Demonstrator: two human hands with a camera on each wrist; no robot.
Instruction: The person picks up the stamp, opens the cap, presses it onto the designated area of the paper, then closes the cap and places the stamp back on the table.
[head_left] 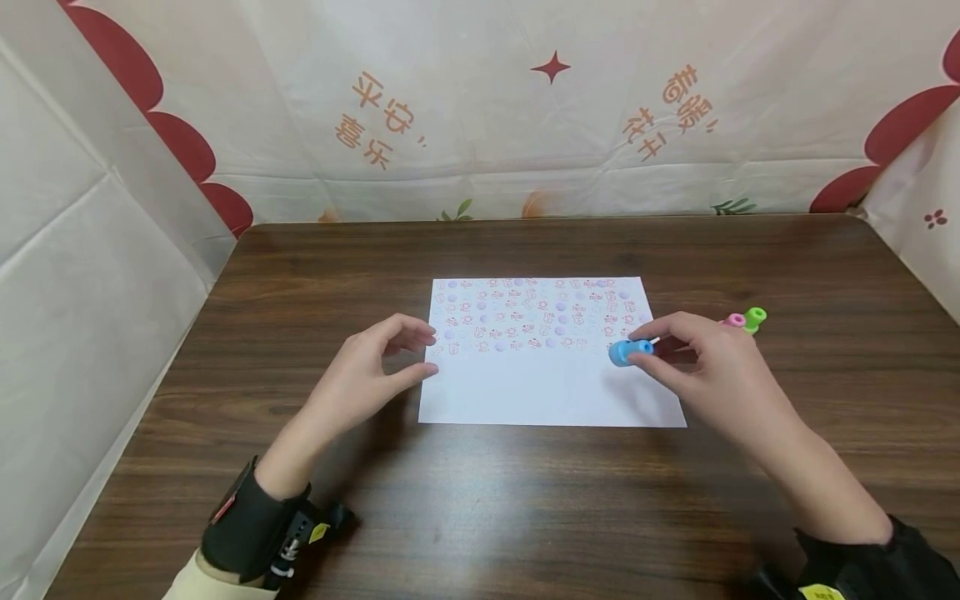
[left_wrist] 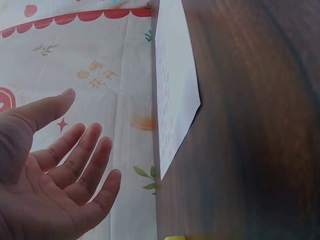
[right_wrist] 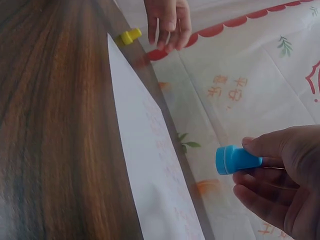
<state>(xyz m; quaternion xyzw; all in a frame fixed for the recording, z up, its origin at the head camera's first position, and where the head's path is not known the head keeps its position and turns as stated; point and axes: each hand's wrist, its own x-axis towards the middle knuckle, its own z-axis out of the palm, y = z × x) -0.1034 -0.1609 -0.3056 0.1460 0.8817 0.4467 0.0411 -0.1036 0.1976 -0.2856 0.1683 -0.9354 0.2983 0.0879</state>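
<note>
Whitish cloth (head_left: 487, 92) w/ red scalloped trim & orange lettering hung beyond both hands, past the far edge of a dark wood-grain table (head_left: 480, 517). White sheet of paper (head_left: 517, 387) lay flat btwn the L hand (head_left: 367, 367) & R hand (head_left: 708, 358); rows of small red & purple prints (head_left: 516, 317) covered the half farther from the person, w/ the nearer half plain.

R hand pinched a blue stamp (head_left: 627, 352) btwn thumb & fingertips over the sheet's R part, tipped sideways, wide end pointing away from the palm; R wrist view showed it raised clear of the paper. Green stamp (head_left: 756, 318) & pink stamp (head_left: 735, 320) were on the table just beyond the R hand, off the sheet's R edge, pink one partly hidden by that hand.

L hand was at the sheet's L edge, fingers relaxed & slightly bent, thumb spread apart from them; can't tell if it touched the paper. Yellow stamp (right_wrist: 131, 36) was nr the L hand, just off that end of the sheet. Black bands (head_left: 243, 529) circled both wrists.
</note>
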